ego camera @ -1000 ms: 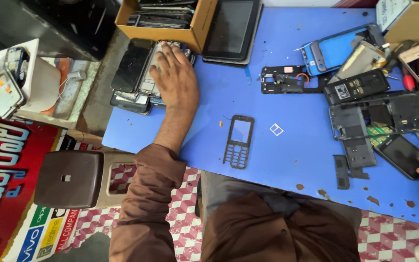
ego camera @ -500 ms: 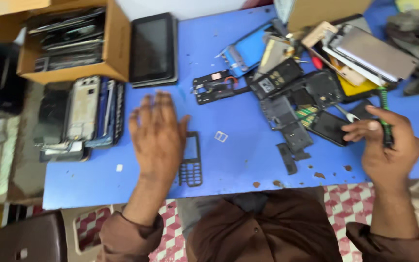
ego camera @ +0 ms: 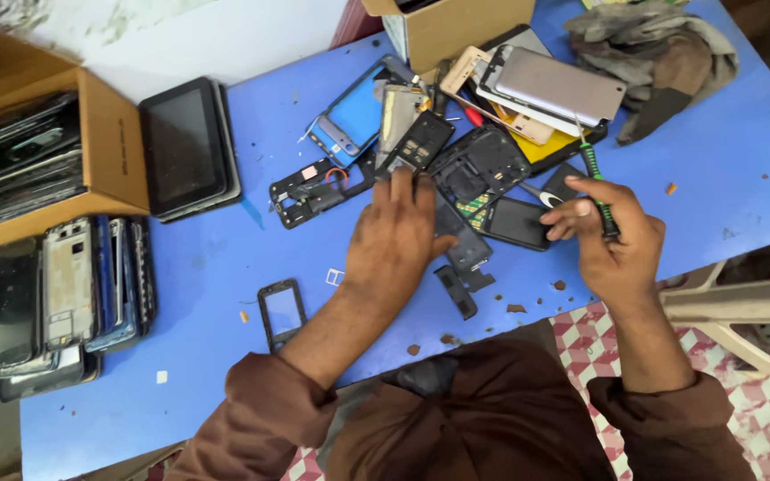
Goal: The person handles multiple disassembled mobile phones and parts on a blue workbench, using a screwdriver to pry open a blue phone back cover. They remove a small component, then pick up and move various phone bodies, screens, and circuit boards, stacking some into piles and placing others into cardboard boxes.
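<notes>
Sorting phone parts on a blue worktop

Resting palm down, the left hand (ego camera: pixel 400 233) lies flat with its fingers spread over a heap of black plastic phone frames and back covers (ego camera: pixel 474 169) near the middle of the blue worktop (ego camera: pixel 225 258); it seems to press on the parts rather than grip any, though what lies under the palm is hidden. The right hand (ego camera: pixel 612 240) is curled closed around a thin green-handled screwdriver (ego camera: pixel 595 178), whose shaft points up and away from the person, just beside a dark flat phone screen panel (ego camera: pixel 517 223). A small black keypad phone (ego camera: pixel 282 312) lies apart, left of the left forearm. Farther left stand 1 black tablet (ego camera: pixel 184 147), an open brown cardboard box of flat dark panels (ego camera: pixel 104 134), and a row of stacked phone bodies (ego camera: pixel 69 298). A silver phone back (ego camera: pixel 559 86) tops the heap.
</notes>
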